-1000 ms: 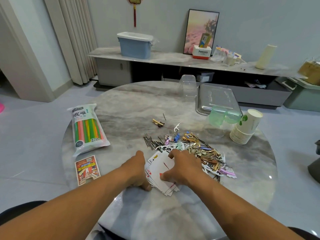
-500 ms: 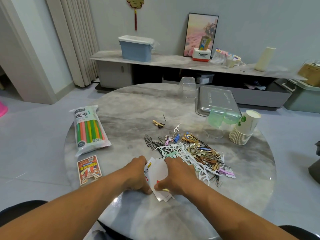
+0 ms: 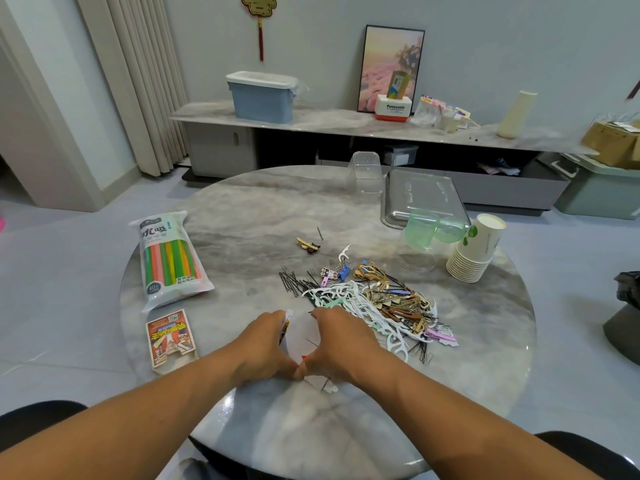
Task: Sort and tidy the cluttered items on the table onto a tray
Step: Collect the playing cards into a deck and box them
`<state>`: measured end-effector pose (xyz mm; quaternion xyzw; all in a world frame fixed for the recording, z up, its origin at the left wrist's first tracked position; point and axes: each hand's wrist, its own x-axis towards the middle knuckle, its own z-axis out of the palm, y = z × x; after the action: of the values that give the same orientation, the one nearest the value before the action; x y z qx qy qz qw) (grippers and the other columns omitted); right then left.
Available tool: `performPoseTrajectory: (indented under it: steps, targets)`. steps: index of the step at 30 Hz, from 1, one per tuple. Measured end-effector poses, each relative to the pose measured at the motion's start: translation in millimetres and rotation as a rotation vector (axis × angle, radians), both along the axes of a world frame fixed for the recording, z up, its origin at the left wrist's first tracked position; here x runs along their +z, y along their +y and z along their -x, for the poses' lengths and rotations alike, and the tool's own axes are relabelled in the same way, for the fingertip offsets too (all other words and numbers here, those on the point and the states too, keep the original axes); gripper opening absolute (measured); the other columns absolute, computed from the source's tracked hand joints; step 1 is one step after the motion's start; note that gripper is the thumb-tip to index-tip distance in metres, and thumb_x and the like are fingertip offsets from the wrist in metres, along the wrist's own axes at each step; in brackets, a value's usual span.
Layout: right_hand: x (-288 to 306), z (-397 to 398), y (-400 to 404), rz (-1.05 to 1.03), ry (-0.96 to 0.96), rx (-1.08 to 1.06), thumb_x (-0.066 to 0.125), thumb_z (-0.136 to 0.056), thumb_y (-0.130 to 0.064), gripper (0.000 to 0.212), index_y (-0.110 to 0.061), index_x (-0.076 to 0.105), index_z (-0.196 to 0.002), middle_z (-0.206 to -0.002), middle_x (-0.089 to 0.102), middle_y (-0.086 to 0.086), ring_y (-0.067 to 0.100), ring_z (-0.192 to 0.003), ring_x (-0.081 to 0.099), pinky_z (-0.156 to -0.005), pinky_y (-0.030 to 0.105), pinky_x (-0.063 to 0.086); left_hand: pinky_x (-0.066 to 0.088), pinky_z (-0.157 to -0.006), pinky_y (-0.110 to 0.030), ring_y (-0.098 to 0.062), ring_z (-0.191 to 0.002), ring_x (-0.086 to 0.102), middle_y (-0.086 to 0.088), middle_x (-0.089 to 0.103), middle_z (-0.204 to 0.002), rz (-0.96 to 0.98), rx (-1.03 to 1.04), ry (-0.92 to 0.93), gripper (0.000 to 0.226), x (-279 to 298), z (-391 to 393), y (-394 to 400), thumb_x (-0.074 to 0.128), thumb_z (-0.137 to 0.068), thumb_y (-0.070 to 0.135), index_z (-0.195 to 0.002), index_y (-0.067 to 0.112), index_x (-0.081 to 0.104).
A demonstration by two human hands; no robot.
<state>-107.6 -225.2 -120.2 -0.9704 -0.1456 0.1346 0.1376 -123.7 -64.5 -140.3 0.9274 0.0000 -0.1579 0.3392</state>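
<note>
Tray behind cups, clutter pile before.

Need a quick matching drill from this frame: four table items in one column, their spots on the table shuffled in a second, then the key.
Items:
1. straw pack
2. metal tray
3. paper cup stack
4. playing cards

Places:
A. far right part of the table, behind the green cups
B. between the left hand and right hand
C. left side of the table, above the card box
D. right edge, lying on its side

Pairs: 1-C, 2-A, 3-D, 4-B
</note>
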Motion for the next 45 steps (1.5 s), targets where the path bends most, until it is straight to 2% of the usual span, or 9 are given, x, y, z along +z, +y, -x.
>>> performPoseTrajectory:
  steps: [2, 7, 12, 17, 24, 29, 37, 41, 45]
  targets:
    - [5, -2, -1, 0.014, -0.065, 0.039, 0.091, -0.059, -0.051, 0.082, -0.025, 0.054, -0.128, -0.123, 0.053, 0.007, 0.036, -0.107, 0.062, -0.077, 0.036, 0.042, 0.047, -0.062, -0.025, -0.007, -0.073, 0.054, 0.000, 0.064, -0.089, 0.095, 0.064, -0.030, 0.055, -1, 0, 0, 0.095, -0.057, 0.028, -0.090, 0.017, 0.053]
    - [13, -3, -6, 0.094, -0.242, 0.199, 0.075, -0.081, -0.031, 0.050, -0.026, 0.050, -0.124, -0.116, 0.064, 0.005, 0.033, -0.107, 0.063, -0.076, 0.039, 0.032, 0.057, -0.073, -0.051, -0.016, -0.070, 0.063, -0.008, 0.071, -0.082, 0.358, 0.153, -0.057, 0.046, -4, 0, 4, 0.090, -0.061, 0.002, -0.093, 0.012, 0.058]
    - [-1, 12, -9, 0.169, -0.152, 0.267, 0.074, -0.084, -0.030, 0.053, -0.019, 0.044, -0.126, -0.118, 0.065, 0.008, 0.035, -0.106, 0.064, -0.071, 0.036, 0.033, 0.056, -0.084, -0.044, -0.019, -0.090, 0.066, 0.000, 0.069, -0.098, 0.222, 0.035, -0.042, 0.054, -9, 6, 0, 0.091, -0.061, 0.016, -0.103, 0.023, 0.056]
    - [-1, 8, -15, 0.116, 0.007, 0.145, 0.074, -0.085, -0.031, 0.045, -0.024, 0.050, -0.123, -0.119, 0.065, 0.005, 0.031, -0.107, 0.062, -0.073, 0.035, 0.041, 0.042, -0.108, -0.034, -0.024, -0.128, 0.047, -0.004, 0.042, -0.137, -0.078, 0.000, -0.053, 0.106, -4, 3, -1, 0.095, -0.061, 0.032, -0.149, 0.026, 0.037]
    - [26, -11, -35, -0.081, 0.182, -0.033, 0.079, -0.080, -0.021, 0.045, -0.025, 0.061, -0.121, -0.115, 0.066, 0.000, 0.024, -0.100, 0.063, -0.076, 0.031, 0.055, 0.047, -0.098, -0.031, -0.023, -0.119, 0.053, -0.003, 0.047, -0.125, -0.178, -0.034, 0.000, 0.058, -6, -7, 1, 0.092, -0.066, 0.036, -0.116, 0.034, 0.063]
    - [14, -5, -36, -0.046, 0.300, 0.024, 0.083, -0.078, -0.025, 0.061, -0.025, 0.058, -0.133, -0.125, 0.065, 0.000, 0.022, -0.108, 0.061, -0.083, 0.028, 0.047, 0.046, -0.106, -0.038, -0.024, -0.126, 0.051, -0.004, 0.045, -0.133, -0.139, -0.046, 0.022, 0.089, -6, -9, -1, 0.091, -0.068, 0.033, -0.145, 0.034, 0.045]
    - [3, 0, -22, 0.187, 0.123, 0.020, 0.087, -0.070, -0.042, 0.083, -0.018, 0.044, -0.137, -0.132, 0.048, 0.008, 0.030, -0.123, 0.050, -0.099, 0.043, 0.049, 0.050, -0.094, -0.035, -0.021, -0.108, 0.054, 0.001, 0.051, -0.118, -0.174, -0.096, 0.006, 0.062, -4, -10, -7, 0.092, -0.066, 0.032, -0.114, 0.028, 0.053]
    - [0, -2, -25, 0.144, 0.105, 0.041, 0.086, -0.070, -0.038, 0.072, -0.024, 0.043, -0.125, -0.123, 0.059, 0.005, 0.030, -0.110, 0.059, -0.084, 0.038, 0.051, 0.051, -0.077, -0.031, -0.015, -0.093, 0.059, 0.007, 0.061, -0.100, -0.004, -0.107, -0.017, 0.055, -10, -3, -6, 0.088, -0.072, 0.024, -0.094, 0.036, 0.039]
    - [4, -4, -25, 0.128, -0.130, 0.105, 0.080, -0.076, -0.030, 0.050, -0.028, 0.038, -0.103, -0.111, 0.065, 0.004, 0.032, -0.099, 0.063, -0.068, 0.035, 0.033, 0.056, -0.074, -0.036, -0.005, -0.075, 0.063, 0.003, 0.066, -0.094, 0.297, -0.021, -0.121, 0.055, -7, 0, -3, 0.086, -0.070, 0.007, -0.100, 0.031, 0.046]
